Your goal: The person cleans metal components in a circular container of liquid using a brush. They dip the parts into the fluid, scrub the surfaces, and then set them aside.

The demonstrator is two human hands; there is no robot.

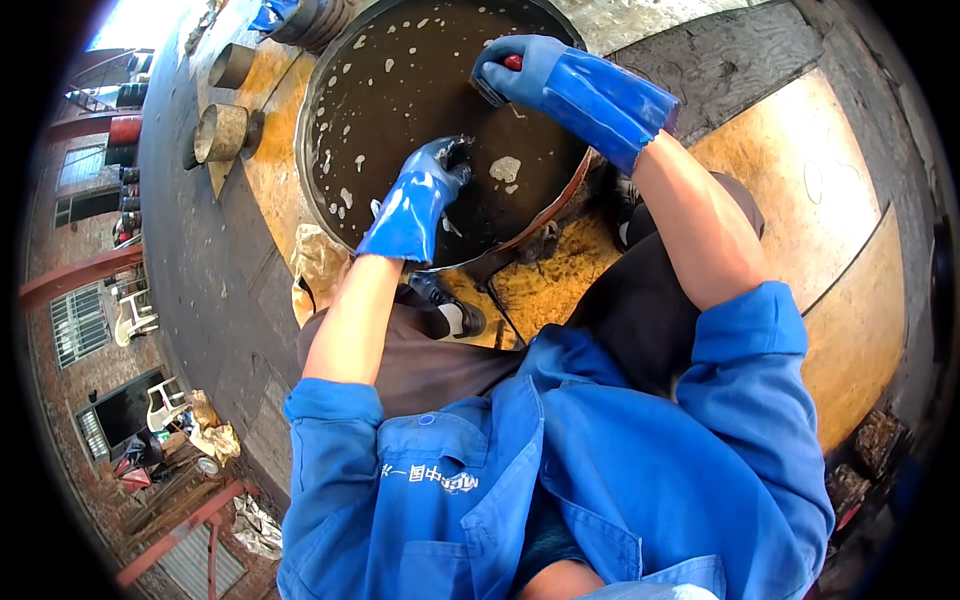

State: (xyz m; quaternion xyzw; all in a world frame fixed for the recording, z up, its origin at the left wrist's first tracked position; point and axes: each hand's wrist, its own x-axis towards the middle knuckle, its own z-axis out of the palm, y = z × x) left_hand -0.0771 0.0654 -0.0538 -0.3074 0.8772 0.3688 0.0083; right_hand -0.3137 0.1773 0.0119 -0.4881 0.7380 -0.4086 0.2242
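A large round tub (pixel 305 130) of murky brown liquid with scattered foam patches stands in front of me. My right hand (pixel 522 72), in a blue rubber glove, is closed over the tub's far right part. It grips a red-handled tool (pixel 513 62), whose kind the glove hides; a dark end shows below the fingers. Nearer and to the left, my left hand (pixel 432 182) is held over the liquid in a wet blue glove. Its fingers curl inward around something dark that I cannot make out. The two hands are apart.
Left of the tub, two metal cylinders (pixel 221 133) lie on the floor and a plywood board. Stacked buckets (pixel 308 22) with blue plastic stand at the far left. Crumpled brown paper (pixel 318 262) touches the tub's near left side. Plywood sheets (pixel 800 170) cover the floor at right.
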